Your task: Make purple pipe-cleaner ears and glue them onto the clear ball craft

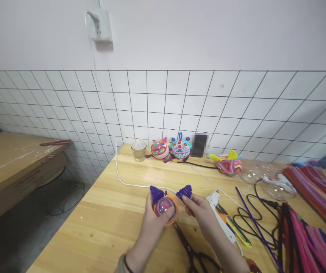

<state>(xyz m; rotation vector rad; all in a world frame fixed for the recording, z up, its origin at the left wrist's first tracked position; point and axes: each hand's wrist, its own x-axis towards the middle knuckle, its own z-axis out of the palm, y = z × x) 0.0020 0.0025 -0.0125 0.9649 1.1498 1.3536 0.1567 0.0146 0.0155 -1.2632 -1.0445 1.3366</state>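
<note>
Left hand fingers wrap ball; right hand pinches purple ear.

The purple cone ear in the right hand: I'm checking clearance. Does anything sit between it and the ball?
Nothing visible does. The right hand holds the purple cone ear right beside the ball, held by the left hand.

My pale wooden desk stands against a wall painted white above and faced with white square tiles below. A white socket with a plugged-in cable sits high on that wall. To my left, flat cardboard boxes rest above a dark grey floor.
</note>
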